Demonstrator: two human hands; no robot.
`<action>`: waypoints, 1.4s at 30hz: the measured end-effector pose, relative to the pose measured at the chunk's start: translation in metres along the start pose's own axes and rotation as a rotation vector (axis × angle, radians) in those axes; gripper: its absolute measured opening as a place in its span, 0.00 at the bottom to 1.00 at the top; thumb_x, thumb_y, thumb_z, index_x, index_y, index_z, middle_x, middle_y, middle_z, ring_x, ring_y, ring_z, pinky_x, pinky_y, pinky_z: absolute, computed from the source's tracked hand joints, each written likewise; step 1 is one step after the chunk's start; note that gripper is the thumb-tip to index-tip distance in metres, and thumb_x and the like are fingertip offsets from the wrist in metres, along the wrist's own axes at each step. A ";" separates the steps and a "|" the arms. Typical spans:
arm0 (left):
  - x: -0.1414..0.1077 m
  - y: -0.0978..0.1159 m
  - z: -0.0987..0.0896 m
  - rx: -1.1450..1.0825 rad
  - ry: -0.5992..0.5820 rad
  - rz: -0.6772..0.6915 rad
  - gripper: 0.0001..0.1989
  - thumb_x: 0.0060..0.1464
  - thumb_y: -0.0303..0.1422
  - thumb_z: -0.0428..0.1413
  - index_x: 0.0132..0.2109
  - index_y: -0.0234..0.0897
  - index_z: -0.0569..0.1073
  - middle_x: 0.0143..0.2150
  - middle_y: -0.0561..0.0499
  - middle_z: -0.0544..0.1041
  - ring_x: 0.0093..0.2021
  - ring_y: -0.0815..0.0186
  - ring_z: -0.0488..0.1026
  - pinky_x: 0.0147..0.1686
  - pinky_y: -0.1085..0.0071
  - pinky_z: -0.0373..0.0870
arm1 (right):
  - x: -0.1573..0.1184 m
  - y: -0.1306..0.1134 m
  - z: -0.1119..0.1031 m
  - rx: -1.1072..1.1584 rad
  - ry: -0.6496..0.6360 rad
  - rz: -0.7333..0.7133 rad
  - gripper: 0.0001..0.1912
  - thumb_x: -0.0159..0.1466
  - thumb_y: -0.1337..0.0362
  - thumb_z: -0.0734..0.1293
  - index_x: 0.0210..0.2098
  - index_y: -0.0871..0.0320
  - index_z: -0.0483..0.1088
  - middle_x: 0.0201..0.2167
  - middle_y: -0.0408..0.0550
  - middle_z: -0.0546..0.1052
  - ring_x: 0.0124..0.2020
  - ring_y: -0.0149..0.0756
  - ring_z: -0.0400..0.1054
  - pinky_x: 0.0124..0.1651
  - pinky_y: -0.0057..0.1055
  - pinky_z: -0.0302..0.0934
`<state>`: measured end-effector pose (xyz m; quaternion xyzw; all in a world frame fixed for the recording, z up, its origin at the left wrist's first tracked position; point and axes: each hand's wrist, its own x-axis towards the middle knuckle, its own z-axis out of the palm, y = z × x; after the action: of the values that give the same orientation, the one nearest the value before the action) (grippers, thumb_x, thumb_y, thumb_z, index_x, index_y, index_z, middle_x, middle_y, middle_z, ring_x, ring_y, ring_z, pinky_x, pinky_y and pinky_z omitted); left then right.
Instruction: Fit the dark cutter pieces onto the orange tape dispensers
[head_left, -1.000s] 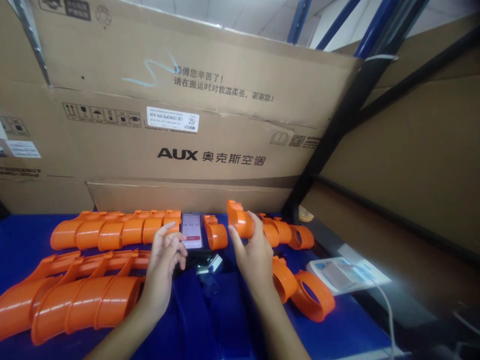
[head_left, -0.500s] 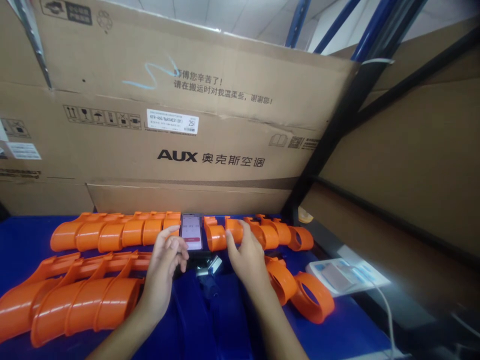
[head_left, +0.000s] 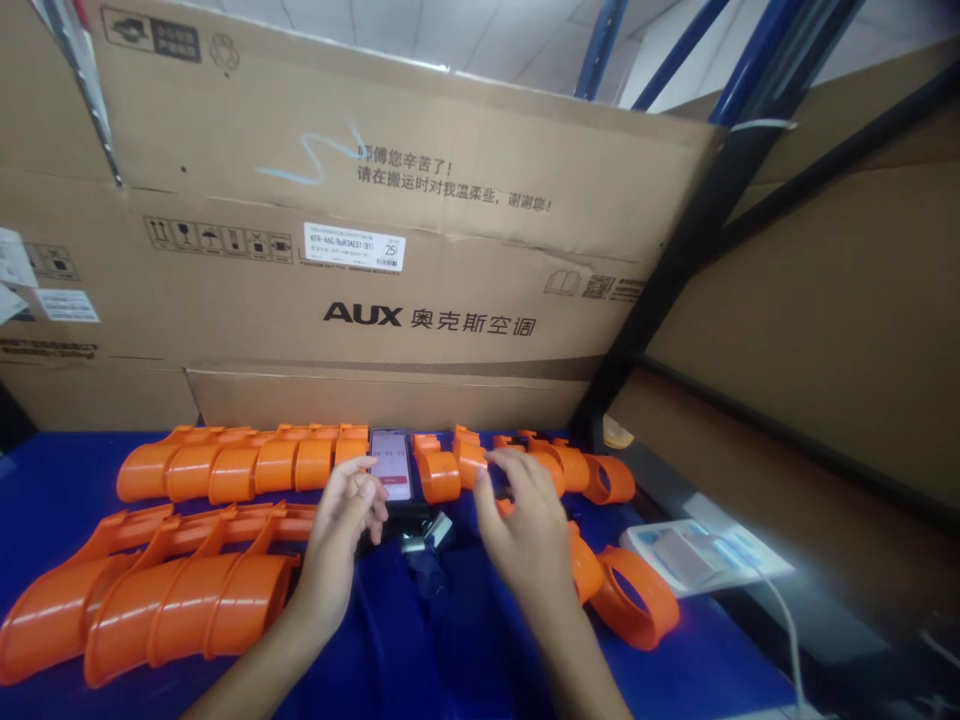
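My left hand (head_left: 349,525) hangs over the blue surface just in front of the phone (head_left: 391,465). Its fingers are loosely curled and apart, with nothing seen in them. To the right, my right hand (head_left: 525,515) reaches over the orange plastic rings. Its thumb and forefinger are spread beside a short orange ring (head_left: 471,466), and nothing shows between them. Another orange ring (head_left: 439,477) stands left of that one. The right hand partly hides several more rings, while an orange ring (head_left: 636,597) lies at the front right.
Orange curved pieces (head_left: 232,472) form a back row at left, with larger orange pieces (head_left: 184,610) in front. Behind the blue tabletop (head_left: 697,665) stands a cardboard box (head_left: 450,270). A dark rack post (head_left: 652,270) rises at right, near a white tray (head_left: 701,555) with a cable.
My right hand has moved right and slightly toward me, away from the short orange ring. My left hand stays about the same. The whole view has shifted slightly.
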<state>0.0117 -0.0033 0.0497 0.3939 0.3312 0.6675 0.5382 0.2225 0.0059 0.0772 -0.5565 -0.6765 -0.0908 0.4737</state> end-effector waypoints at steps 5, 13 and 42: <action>0.000 -0.004 -0.002 0.053 -0.041 -0.005 0.14 0.64 0.43 0.58 0.52 0.41 0.72 0.37 0.52 0.73 0.32 0.68 0.69 0.30 0.70 0.64 | -0.014 0.015 -0.051 -0.421 -0.163 -0.028 0.20 0.70 0.48 0.62 0.47 0.55 0.76 0.43 0.56 0.82 0.44 0.56 0.74 0.42 0.50 0.67; -0.005 -0.007 -0.003 0.134 -0.075 0.012 0.14 0.65 0.43 0.58 0.53 0.42 0.72 0.37 0.52 0.73 0.33 0.67 0.69 0.31 0.70 0.64 | -0.058 0.030 -0.073 -0.582 -0.291 -0.257 0.17 0.69 0.51 0.63 0.48 0.53 0.78 0.49 0.57 0.82 0.47 0.57 0.76 0.44 0.50 0.67; -0.008 0.004 0.002 0.090 -0.201 -0.014 0.19 0.55 0.41 0.67 0.52 0.39 0.81 0.49 0.42 0.83 0.49 0.55 0.78 0.48 0.65 0.73 | -0.031 -0.063 -0.095 0.034 0.184 -0.476 0.21 0.65 0.69 0.68 0.56 0.48 0.75 0.49 0.55 0.79 0.42 0.46 0.79 0.41 0.41 0.78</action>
<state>0.0127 -0.0117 0.0524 0.4804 0.3081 0.6051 0.5551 0.2183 -0.0994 0.1303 -0.3629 -0.7440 -0.2384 0.5078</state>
